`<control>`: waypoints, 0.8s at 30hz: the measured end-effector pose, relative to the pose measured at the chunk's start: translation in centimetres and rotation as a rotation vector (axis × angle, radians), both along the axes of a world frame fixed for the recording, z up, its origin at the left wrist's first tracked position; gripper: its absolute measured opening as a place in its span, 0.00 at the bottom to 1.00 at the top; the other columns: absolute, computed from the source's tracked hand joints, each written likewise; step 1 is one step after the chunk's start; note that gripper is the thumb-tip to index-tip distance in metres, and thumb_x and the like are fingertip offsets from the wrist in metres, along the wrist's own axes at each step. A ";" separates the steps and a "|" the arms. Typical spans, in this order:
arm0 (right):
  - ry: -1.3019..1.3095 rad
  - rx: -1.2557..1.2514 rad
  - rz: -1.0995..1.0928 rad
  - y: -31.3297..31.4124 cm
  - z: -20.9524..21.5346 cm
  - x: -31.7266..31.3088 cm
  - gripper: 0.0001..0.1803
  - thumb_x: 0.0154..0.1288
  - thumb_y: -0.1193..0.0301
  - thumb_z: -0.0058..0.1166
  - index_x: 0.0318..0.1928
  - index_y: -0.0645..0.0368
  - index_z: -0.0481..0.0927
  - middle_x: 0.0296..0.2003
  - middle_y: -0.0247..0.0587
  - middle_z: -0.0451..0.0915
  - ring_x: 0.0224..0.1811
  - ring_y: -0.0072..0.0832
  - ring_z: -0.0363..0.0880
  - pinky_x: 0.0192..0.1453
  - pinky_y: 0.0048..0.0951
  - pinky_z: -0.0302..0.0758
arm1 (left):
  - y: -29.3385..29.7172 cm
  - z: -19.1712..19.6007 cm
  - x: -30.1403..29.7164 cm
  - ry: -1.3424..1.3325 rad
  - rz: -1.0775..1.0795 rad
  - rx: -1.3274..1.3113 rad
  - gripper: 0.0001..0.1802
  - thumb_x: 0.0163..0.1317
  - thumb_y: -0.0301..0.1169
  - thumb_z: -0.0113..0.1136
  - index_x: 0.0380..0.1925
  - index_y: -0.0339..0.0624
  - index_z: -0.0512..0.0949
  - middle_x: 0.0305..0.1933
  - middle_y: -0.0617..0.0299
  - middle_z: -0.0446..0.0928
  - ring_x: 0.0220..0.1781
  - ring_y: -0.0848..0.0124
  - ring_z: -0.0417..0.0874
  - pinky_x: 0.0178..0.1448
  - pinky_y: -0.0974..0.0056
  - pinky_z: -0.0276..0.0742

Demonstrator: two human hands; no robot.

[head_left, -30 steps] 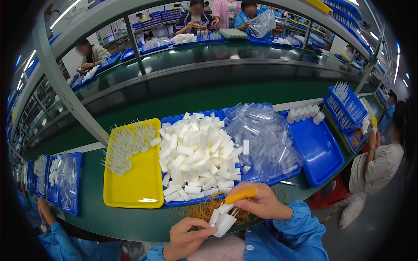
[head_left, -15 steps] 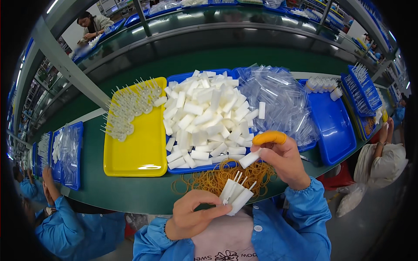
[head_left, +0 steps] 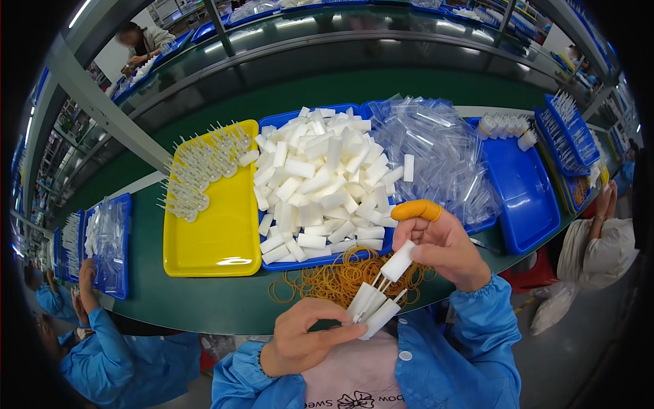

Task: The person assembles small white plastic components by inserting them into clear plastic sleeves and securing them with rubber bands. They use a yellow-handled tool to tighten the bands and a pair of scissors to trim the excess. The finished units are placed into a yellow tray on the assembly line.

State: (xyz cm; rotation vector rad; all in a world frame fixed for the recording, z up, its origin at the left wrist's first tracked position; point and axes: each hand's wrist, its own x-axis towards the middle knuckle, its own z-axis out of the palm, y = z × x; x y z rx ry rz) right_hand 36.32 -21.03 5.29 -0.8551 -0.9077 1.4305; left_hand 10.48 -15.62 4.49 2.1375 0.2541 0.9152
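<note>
My left hand (head_left: 306, 335) pinches the lower end of a white plastic part with several thin prongs (head_left: 377, 278). White foam sleeves (head_left: 368, 301) cover some of these prongs, and bare tips stick out above them. Between thumb and fingers, my right hand (head_left: 446, 247) grips another white foam sleeve (head_left: 398, 262), tilted, its lower end at the tips of the upper prongs. Whether the tips are inside it, I cannot tell. An orange finger cot (head_left: 415, 210) covers my right index finger. Behind my hands, brown rubber bands (head_left: 320, 283) lie in a loose heap.
A blue tray (head_left: 300, 264) is heaped with white foam sleeves. Left of it, a yellow tray (head_left: 211, 249) holds pronged parts. Clear plastic sleeves (head_left: 436, 150) pile up to the right, beside another blue tray (head_left: 521, 211). Co-workers sit on both sides; a grey post (head_left: 112, 112) rises at left.
My right hand has brought its foam sleeve down to the prong tips, turning it more upright. The left hand has hardly moved. At left, a co-worker's hand has shifted by their tray.
</note>
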 end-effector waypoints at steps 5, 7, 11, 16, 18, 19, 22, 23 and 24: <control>-0.031 -0.018 0.023 -0.3 0.1 -0.3 0.22 0.59 0.80 0.54 0.55 0.65 0.70 0.43 0.39 0.76 0.47 0.21 0.75 0.54 0.24 0.71 | 0.1 0.4 0.3 0.037 -0.017 0.035 0.24 0.34 0.13 0.63 0.36 0.47 0.86 0.36 0.59 0.77 0.34 0.66 0.78 0.35 0.68 0.75; -0.093 -0.030 0.051 -0.4 -0.5 0.2 0.18 0.59 0.79 0.56 0.51 0.65 0.73 0.42 0.39 0.77 0.46 0.21 0.75 0.54 0.23 0.72 | 0.1 0.5 0.4 0.058 -0.010 0.066 0.24 0.34 0.13 0.62 0.36 0.47 0.86 0.36 0.59 0.77 0.34 0.67 0.78 0.35 0.68 0.74; -0.072 -0.096 0.072 -0.8 0.2 -0.2 0.11 0.60 0.79 0.57 0.44 0.66 0.77 0.42 0.38 0.77 0.45 0.20 0.76 0.52 0.23 0.73 | 0.1 0.6 0.4 0.096 0.002 0.122 0.24 0.34 0.14 0.63 0.35 0.49 0.86 0.35 0.62 0.77 0.33 0.68 0.78 0.34 0.70 0.74; -0.261 -0.034 0.192 -1.9 0.1 -1.9 0.08 0.60 0.79 0.58 0.41 0.65 0.78 0.40 0.36 0.77 0.43 0.21 0.77 0.49 0.22 0.76 | -0.2 0.5 0.6 0.103 -0.021 0.166 0.21 0.36 0.18 0.65 0.35 0.49 0.85 0.33 0.62 0.78 0.31 0.69 0.79 0.32 0.69 0.75; -0.293 0.002 0.190 -2.0 0.1 -2.2 0.08 0.60 0.79 0.58 0.41 0.64 0.79 0.40 0.36 0.77 0.42 0.22 0.77 0.47 0.21 0.76 | -0.6 0.9 0.5 0.093 -0.010 0.145 0.18 0.39 0.21 0.66 0.35 0.47 0.85 0.32 0.63 0.77 0.31 0.68 0.79 0.31 0.68 0.76; -0.315 0.036 0.176 -2.1 0.1 -2.3 0.08 0.59 0.78 0.58 0.41 0.64 0.79 0.40 0.36 0.77 0.42 0.22 0.77 0.46 0.21 0.76 | -0.7 0.6 0.4 0.081 0.029 0.144 0.16 0.39 0.21 0.67 0.33 0.47 0.84 0.34 0.62 0.77 0.32 0.68 0.80 0.32 0.68 0.76; -0.433 0.073 0.139 -2.2 0.2 -2.0 0.08 0.58 0.77 0.59 0.40 0.63 0.80 0.40 0.37 0.77 0.42 0.24 0.78 0.45 0.22 0.76 | -0.4 -1.0 -0.1 0.065 0.088 0.082 0.16 0.41 0.22 0.71 0.33 0.46 0.82 0.40 0.59 0.76 0.36 0.67 0.80 0.38 0.68 0.77; -0.481 0.073 0.127 -2.3 0.2 -2.0 0.08 0.58 0.77 0.59 0.40 0.62 0.80 0.40 0.37 0.77 0.42 0.24 0.78 0.45 0.22 0.76 | -0.1 -1.3 -0.2 0.075 0.069 0.023 0.19 0.42 0.24 0.73 0.37 0.44 0.80 0.42 0.57 0.75 0.39 0.67 0.80 0.41 0.67 0.77; -0.492 0.091 0.109 -2.3 0.3 -2.1 0.08 0.57 0.77 0.60 0.39 0.62 0.80 0.40 0.38 0.76 0.42 0.24 0.78 0.45 0.22 0.76 | 0.1 -1.4 -0.2 0.084 0.054 -0.036 0.22 0.42 0.25 0.74 0.41 0.43 0.79 0.45 0.56 0.73 0.42 0.66 0.80 0.44 0.66 0.78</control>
